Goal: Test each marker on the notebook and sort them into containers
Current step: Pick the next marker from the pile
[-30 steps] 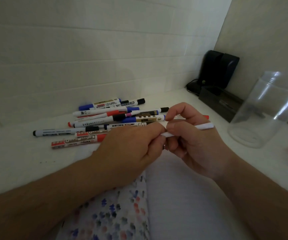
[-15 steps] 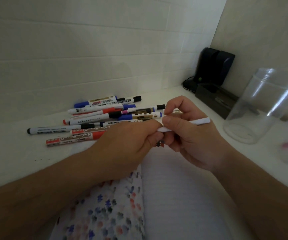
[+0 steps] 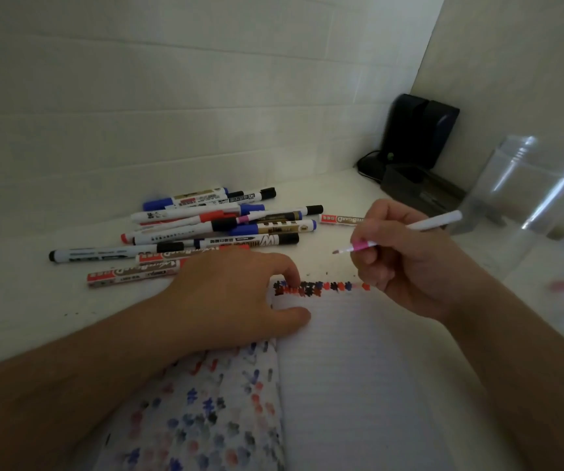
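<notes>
Pink-tipped marker (image 3: 406,232) sat uncapped in the right hand's (image 3: 406,263) grip above the notebook (image 3: 351,368), left hand (image 3: 236,297) curled over its top, while a pile (image 3: 199,232) awaited testing and the jar (image 3: 525,198) looked empty.

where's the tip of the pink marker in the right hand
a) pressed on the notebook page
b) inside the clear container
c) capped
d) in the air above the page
d: the right hand holds the uncapped pink marker with its tip above the notebook, off the page.
</notes>
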{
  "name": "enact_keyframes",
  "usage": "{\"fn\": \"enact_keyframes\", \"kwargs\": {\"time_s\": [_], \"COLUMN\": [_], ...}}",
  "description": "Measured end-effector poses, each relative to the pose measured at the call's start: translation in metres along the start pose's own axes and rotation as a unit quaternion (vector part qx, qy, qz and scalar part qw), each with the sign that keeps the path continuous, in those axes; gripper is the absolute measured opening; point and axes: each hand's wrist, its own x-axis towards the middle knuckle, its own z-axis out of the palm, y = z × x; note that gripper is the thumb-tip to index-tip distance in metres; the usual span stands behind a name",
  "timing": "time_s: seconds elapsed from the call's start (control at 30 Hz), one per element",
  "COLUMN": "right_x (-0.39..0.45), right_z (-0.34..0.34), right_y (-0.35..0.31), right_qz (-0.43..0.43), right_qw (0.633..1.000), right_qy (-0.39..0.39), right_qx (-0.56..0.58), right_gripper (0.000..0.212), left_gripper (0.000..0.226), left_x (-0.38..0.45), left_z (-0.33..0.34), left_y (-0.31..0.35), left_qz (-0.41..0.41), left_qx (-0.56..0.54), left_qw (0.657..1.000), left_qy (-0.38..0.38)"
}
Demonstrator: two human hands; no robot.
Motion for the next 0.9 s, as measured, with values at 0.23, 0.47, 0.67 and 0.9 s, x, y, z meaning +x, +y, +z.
{"fn": "enact_keyframes", "kwargs": {"time_s": [0.23, 0.47, 0.67, 0.9], "right_x": [0.002, 0.003, 0.002, 0.002], "right_z": [0.01, 0.018, 0.018, 0.023], "right_y": [0.015, 0.025, 0.023, 0.023], "right_qz": [-0.006, 0.022, 0.04, 0.025], "right_qw": [0.95, 0.925, 0.926, 0.898], "right_qy": [0.064, 0.15, 0.149, 0.149], "right_qx": [-0.305, -0.348, -0.345, -0.413], "right_gripper": [0.03, 0.028, 0.024, 0.032], "left_gripper": [0.058, 0.057, 0.057, 0.056], "left_x": [0.002, 0.003, 0.003, 0.003], "left_z": [0.0, -0.001, -0.001, 0.0], "left_y": [-0.001, 0.0, 0.0, 0.0], "left_qz": [-0.012, -0.014, -0.019, -0.019], "left_qx": [0.0, 0.008, 0.003, 0.006], "left_qw": [1.0, 1.0, 1.0, 1.0], "left_qy": [-0.001, -0.008, -0.014, -0.016]}}
